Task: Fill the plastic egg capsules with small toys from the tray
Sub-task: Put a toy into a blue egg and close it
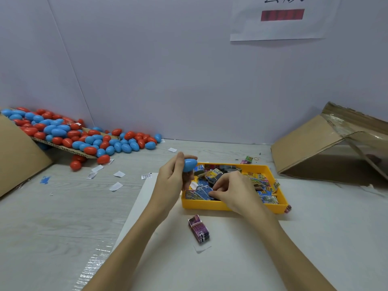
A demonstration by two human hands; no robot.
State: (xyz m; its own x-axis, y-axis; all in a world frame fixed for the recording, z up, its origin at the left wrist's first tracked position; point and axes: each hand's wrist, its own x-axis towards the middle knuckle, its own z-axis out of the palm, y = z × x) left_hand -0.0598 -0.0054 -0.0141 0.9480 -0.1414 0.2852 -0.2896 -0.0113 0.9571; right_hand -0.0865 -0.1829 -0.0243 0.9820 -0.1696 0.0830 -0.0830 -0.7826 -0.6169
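— Reading anything on that paper sign [281, 17] at the upper right of the frame?
— Only cut-off black strokes above a red bar; the toy packets' print is blurring out.
— And the hands?
— At centre, the left hand [171, 177] is gripping a blue egg [189, 164] upright, while the right hand [233, 191] is pinching a blue packet [203, 192] inside the yellow tray [210, 204].
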